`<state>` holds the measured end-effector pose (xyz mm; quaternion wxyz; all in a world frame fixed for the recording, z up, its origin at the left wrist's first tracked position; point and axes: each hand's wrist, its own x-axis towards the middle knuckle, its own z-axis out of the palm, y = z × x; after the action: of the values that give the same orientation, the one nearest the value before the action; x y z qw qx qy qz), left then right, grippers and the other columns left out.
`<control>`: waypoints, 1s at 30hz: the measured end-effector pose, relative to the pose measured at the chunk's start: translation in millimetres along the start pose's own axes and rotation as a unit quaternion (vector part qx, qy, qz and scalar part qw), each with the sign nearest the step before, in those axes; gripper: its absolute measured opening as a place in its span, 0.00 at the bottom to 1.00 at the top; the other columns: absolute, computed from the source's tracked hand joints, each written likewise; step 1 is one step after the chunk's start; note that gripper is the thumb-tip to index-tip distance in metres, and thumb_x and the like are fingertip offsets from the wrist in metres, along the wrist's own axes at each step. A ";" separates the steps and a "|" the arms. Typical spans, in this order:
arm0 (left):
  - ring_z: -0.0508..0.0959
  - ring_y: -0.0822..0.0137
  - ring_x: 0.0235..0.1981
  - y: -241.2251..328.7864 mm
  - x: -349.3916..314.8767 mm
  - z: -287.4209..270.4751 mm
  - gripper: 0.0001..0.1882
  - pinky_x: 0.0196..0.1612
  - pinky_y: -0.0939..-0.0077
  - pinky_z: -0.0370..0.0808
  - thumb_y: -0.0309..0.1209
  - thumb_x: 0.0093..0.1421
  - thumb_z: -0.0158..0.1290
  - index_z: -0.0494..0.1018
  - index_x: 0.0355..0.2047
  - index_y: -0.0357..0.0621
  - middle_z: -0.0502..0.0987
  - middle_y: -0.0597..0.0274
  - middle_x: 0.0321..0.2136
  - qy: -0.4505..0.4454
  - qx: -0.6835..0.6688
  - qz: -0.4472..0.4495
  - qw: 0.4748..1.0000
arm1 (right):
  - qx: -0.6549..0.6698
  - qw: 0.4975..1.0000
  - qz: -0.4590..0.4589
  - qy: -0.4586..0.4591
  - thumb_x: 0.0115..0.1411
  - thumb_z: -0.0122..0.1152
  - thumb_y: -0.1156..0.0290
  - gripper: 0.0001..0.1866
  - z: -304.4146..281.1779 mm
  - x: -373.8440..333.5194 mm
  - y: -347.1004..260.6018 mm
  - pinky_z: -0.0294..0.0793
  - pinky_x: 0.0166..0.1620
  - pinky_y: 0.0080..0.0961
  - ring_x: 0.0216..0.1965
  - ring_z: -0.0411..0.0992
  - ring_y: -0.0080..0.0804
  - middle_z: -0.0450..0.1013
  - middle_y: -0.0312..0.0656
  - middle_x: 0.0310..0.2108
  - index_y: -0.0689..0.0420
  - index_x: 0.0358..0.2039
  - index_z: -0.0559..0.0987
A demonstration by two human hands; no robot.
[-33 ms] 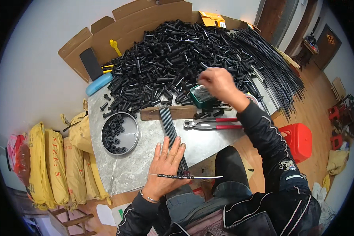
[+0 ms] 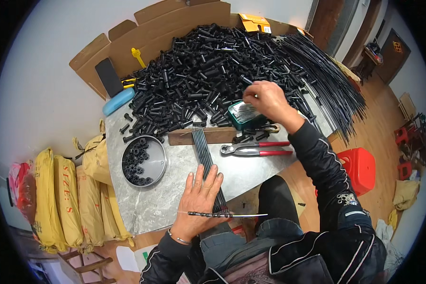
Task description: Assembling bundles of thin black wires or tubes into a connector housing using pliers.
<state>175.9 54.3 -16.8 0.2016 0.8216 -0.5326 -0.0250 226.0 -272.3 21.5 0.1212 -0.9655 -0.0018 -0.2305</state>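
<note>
The left grip (image 2: pixel 199 196) hides part of the rod bundle (image 2: pixel 202 149); anything in the right grip (image 2: pixel 270 100) is indiscernible.

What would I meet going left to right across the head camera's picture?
Leftmost yellow sack → dish → left hand → right hand → red container.

The view comes from the left of two fisheye cameras worn side by side on the person's head. It looks steeply down and forward from close above the table (image 2: pixel 144 201), upright and unmirrored, so the black jacket (image 2: pixel 305 267) fills 5 o'clock, the left hand (image 2: pixel 195 202) sits near 6 and the right hand (image 2: pixel 268 100) toward 2. Its wide field reaches the white wall (image 2: pixel 42 85) at 10 o'clock, the far brown door (image 2: pixel 392 62) at 2 and yellow sacks (image 2: pixel 67 203) at 8, edges bowing toward the dark rim.
</note>
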 end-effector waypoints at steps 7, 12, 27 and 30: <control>0.52 0.39 0.65 -3.5 -0.5 2.5 0.49 0.64 0.44 0.50 0.54 0.43 0.64 0.62 0.59 0.37 0.56 0.46 0.64 -0.010 0.002 0.013 1.000 | -0.067 0.997 -0.047 -0.010 0.47 0.64 0.69 0.04 -2.3 -10.4 20.2 0.70 0.36 0.36 0.32 0.72 0.39 0.74 0.38 0.25 0.54 0.23 0.81; 0.51 0.42 0.66 -3.2 -3.8 0.5 0.48 0.65 0.46 0.48 0.62 0.50 0.52 0.59 0.62 0.39 0.53 0.51 0.66 -0.024 0.029 0.008 0.999 | -0.063 0.995 -0.075 -0.006 0.47 0.63 0.70 0.02 -12.0 0.4 7.4 0.68 0.36 0.34 0.32 0.71 0.37 0.74 0.35 0.24 0.53 0.22 0.80; 0.54 0.45 0.65 -7.3 -3.6 10.4 0.35 0.65 0.48 0.51 0.45 0.56 0.50 0.61 0.61 0.41 0.55 0.52 0.65 -0.007 0.083 0.020 0.996 | 0.131 0.976 -0.120 -0.129 0.54 0.55 0.74 0.09 47.2 20.3 -65.1 0.74 0.39 0.38 0.34 0.76 0.46 0.78 0.47 0.28 0.58 0.32 0.83; 0.55 0.45 0.65 -4.6 -2.8 7.9 0.31 0.65 0.48 0.52 0.38 0.57 0.47 0.61 0.61 0.40 0.55 0.52 0.65 -0.006 0.065 0.013 0.998 | 0.098 0.976 -0.079 -0.179 0.54 0.58 0.74 0.07 43.3 17.6 -64.3 0.73 0.42 0.36 0.37 0.74 0.44 0.76 0.44 0.31 0.58 0.32 0.82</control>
<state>176.7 56.0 -26.1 0.1446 0.8259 -0.5449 0.0073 257.1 -200.7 6.9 0.1943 -0.9713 -0.1221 -0.0619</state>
